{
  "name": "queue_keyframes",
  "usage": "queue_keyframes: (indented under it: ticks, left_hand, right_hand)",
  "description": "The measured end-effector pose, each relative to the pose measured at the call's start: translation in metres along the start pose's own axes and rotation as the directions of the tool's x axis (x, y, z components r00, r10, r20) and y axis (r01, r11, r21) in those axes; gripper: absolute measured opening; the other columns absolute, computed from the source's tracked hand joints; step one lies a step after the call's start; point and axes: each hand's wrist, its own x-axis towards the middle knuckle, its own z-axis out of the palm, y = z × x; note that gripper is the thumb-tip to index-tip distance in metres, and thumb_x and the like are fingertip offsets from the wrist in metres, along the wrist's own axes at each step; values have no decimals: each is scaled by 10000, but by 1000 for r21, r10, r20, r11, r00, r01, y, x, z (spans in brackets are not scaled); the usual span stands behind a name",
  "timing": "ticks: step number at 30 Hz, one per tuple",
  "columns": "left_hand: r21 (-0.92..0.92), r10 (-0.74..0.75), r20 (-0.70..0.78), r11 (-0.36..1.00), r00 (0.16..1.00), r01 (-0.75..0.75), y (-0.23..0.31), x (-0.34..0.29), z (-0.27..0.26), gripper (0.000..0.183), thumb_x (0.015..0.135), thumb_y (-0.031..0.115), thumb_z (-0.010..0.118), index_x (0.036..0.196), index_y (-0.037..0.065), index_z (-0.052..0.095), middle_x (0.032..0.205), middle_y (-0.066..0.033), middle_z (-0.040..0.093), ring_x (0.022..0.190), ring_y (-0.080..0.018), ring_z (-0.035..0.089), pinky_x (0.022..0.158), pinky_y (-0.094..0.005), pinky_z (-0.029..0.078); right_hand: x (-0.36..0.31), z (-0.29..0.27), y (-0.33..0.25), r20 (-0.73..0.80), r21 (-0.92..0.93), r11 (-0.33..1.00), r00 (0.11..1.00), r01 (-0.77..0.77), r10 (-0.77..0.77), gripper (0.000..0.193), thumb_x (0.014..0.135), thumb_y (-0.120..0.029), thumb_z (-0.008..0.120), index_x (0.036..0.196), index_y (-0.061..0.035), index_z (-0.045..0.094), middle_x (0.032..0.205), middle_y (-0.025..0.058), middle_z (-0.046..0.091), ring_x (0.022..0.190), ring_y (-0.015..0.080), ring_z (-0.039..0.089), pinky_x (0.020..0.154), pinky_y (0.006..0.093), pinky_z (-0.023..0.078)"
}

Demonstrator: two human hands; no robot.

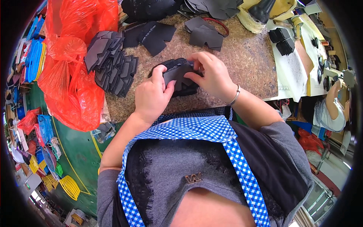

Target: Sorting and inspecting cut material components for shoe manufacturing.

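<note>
At the near part of the speckled tabletop (249, 64), a flat black cut piece (174, 75) is held between my two hands. My left hand (154, 92) pinches its left side between thumb and bent fingers. On its right side, my right hand (212, 73) grips with thumb and forefinger; a metal bangle circles that wrist. Under the piece lies a pile of similar black pieces (184, 92), partly covered by my hands. Whether the material is leather or sheet foam I cannot tell.
Left of my hands, overlapping black pieces (115, 72) lie beside a crumpled red plastic bag (72, 75). Further loose pieces (206, 36) are at the back, near a pale container (251, 19). A small black stack (281, 41) sits right; another person's arm (332, 96) shows far right.
</note>
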Motion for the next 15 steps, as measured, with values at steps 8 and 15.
queue_keyframes:
  ticks: [8, 15]
  left_hand:
    - [179, 161, -259, 977, 952, -117, -35, 79, -19, 319, 768, 262, 777, 956, 46, 636, 874, -99, 620, 848, -301, 612, 759, -414, 497]
    - [195, -180, -68, 962, 981, 189, -76, 122, -19, 386, 728, 291, 822, 981, 42, 669, 1021, -173, 650, 979, -344, 632, 859, -406, 510]
  right_hand:
    - [62, -52, 36, -215, -608, 770, 893, 195, -396, 285, 739, -154, 760, 992, -72, 659, 1014, 93, 618, 1012, 308, 584, 878, 386, 492]
    - [64, -53, 24, -138, -660, 746, 962, 89, -236, 251, 724, -158, 765, 943, -72, 678, 992, 102, 622, 1024, 303, 586, 870, 388, 498]
